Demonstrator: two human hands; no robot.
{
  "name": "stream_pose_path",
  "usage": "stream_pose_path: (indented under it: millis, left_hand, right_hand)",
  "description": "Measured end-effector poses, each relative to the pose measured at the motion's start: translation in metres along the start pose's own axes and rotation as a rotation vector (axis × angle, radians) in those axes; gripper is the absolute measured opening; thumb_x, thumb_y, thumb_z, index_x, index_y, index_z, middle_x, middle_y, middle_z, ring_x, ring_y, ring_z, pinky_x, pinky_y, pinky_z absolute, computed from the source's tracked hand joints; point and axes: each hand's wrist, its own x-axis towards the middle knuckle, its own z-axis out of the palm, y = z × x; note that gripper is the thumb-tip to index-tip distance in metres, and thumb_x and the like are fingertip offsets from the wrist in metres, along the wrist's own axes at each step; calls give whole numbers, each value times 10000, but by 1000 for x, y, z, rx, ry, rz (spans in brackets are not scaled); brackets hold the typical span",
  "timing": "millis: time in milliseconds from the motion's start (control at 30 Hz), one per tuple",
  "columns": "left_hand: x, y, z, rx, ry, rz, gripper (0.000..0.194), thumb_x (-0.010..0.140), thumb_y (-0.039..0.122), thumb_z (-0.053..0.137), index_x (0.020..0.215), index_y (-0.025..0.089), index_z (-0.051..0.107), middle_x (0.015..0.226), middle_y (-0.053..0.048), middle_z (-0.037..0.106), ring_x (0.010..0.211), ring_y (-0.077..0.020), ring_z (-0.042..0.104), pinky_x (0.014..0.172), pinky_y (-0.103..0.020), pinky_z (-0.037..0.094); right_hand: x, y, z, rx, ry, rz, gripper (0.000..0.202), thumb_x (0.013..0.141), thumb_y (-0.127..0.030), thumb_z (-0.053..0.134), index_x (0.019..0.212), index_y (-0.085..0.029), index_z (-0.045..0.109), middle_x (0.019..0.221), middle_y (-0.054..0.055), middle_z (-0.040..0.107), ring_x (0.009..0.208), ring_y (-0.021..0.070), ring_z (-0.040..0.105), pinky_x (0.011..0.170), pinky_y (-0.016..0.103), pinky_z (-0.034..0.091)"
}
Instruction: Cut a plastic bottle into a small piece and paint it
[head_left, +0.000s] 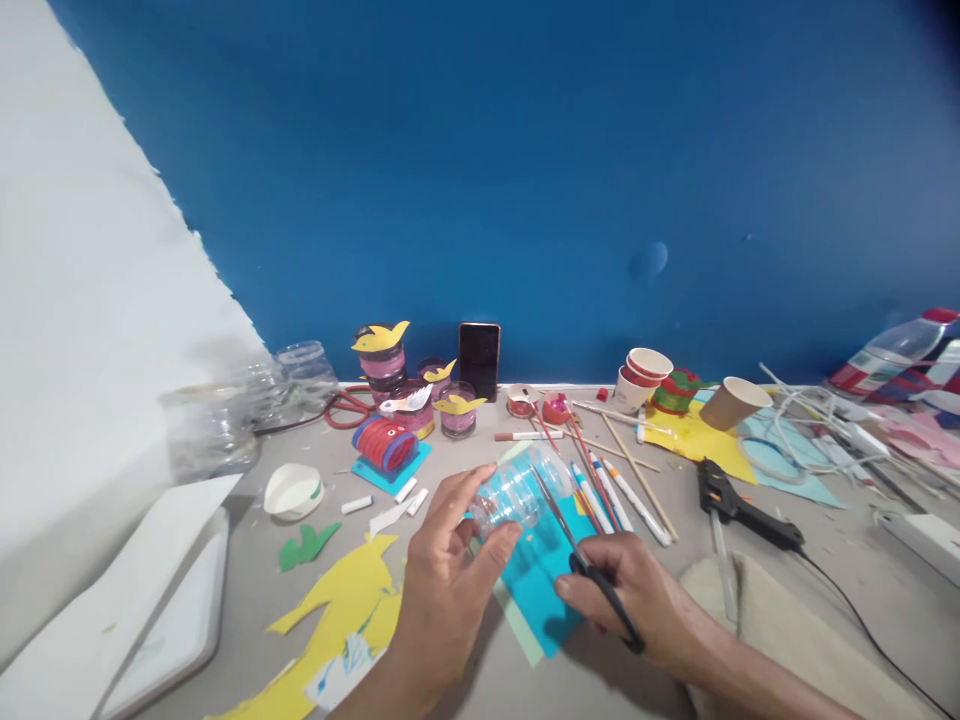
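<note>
My left hand [457, 560] is wrapped round a clear ribbed piece of plastic bottle [514, 492], held tilted above the table. In my right hand [630, 595] is a pair of scissors [600, 580] with black handles. Their metal blades reach up to the open right end of the plastic; I cannot tell how far apart the blades are. Beneath the hands lie blue paper [536, 600] and a pale green sheet [517, 620].
Markers [626, 495] and brushes lie behind my right hand. A hot glue gun [739, 508] with a cord rests at right near a beige cloth [772, 620]. Yellow paper scraps [345, 590] are at left. Decorated jars [379, 360], a phone [478, 360] and paper cups [637, 380] stand along the blue wall.
</note>
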Motion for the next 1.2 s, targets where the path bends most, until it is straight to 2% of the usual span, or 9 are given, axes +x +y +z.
stream_pose_path:
  millis: [233, 367, 500, 733, 1033, 1200]
  left_hand:
    - [7, -2, -5, 17, -10, 57, 360, 875, 351, 726, 1229, 282, 729, 1286, -67, 712, 1173, -239, 707, 933, -355, 628]
    - [8, -6, -7, 65, -23, 124, 344, 890, 314, 711, 1234, 312, 722, 1286, -49, 711, 1191, -224, 698, 965, -360, 619]
    - [6, -12, -7, 160, -26, 238, 363, 904, 283, 708, 1260, 351, 705, 1296, -29, 700, 1230, -219, 668, 1042, -395, 583]
    - [1, -18, -7, 205, -19, 299, 400, 941, 291, 692, 1329, 386, 667, 1373, -33, 658, 1298, -236, 629, 1086, -430, 558]
    - [2, -17, -9, 233, 13, 333, 408, 938, 293, 708, 1338, 362, 667, 1388, -49, 664, 1304, -256, 642, 1102, -456, 561]
    - [2, -17, -9, 330, 41, 441, 433, 941, 245, 693, 1364, 325, 648, 1380, -73, 675, 1300, -272, 653, 1093, -479, 575]
  right_hand:
    - [2, 4, 12, 61, -54, -6, 455, 765, -616, 529, 534, -242, 412, 492, -10, 437, 490, 110, 374, 483, 263, 314]
    - [3, 6, 18, 110, -101, -26, 458, 786, -613, 534, 537, -232, 482, 496, 7, 480, 477, 127, 441, 484, 262, 376]
    - [3, 3, 12, 133, -95, -35, 440, 772, -591, 567, 542, -221, 506, 514, 13, 507, 503, 135, 481, 508, 255, 410]
    - [0, 1, 9, 143, -76, -14, 463, 775, -612, 609, 554, -221, 496, 509, 1, 505, 504, 126, 472, 515, 251, 407]
    - [1, 8, 16, 170, -87, -51, 539, 787, -693, 572, 548, -220, 473, 496, -14, 458, 481, 102, 397, 495, 242, 361]
    - [4, 7, 14, 211, -89, -30, 525, 760, -666, 625, 542, -203, 507, 499, -4, 494, 498, 102, 408, 503, 239, 338]
